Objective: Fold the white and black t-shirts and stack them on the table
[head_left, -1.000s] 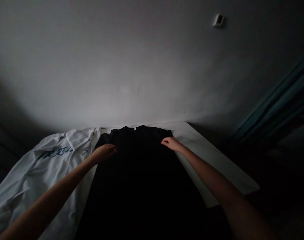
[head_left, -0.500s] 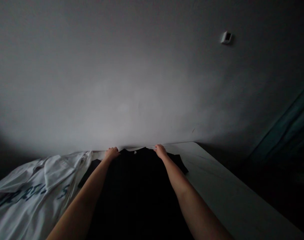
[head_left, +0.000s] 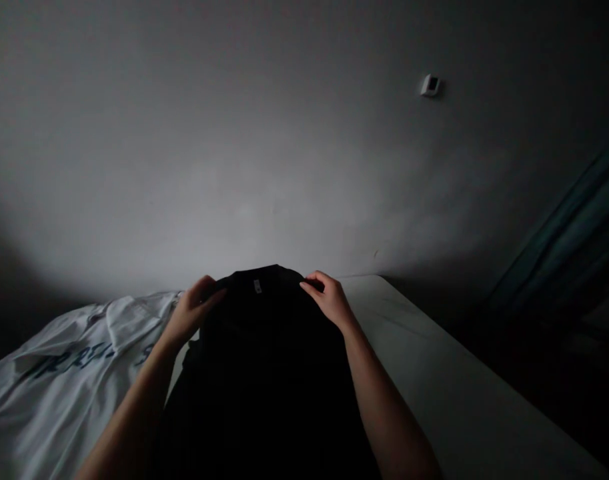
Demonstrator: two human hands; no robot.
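Dim room with a white table (head_left: pixel 434 353): at bottom centre, the left hand (head_left: pixel 191 312) and right hand (head_left: pixel 331 300) grasp with bent fingers the upper edge of one black T-shirt (head_left: pixel 264 373). Its small white label (head_left: pixel 257 286) is unreadable. At lower left lies one white shirt (head_left: pixel 69 373) with blurred dark blue letters; at upper right, one small white wall box (head_left: pixel 429 85).

White table (head_left: pixel 434 333): black T-shirt (head_left: pixel 269 373) centre, crumpled white garment (head_left: pixel 69 367) just left (dark lettering).
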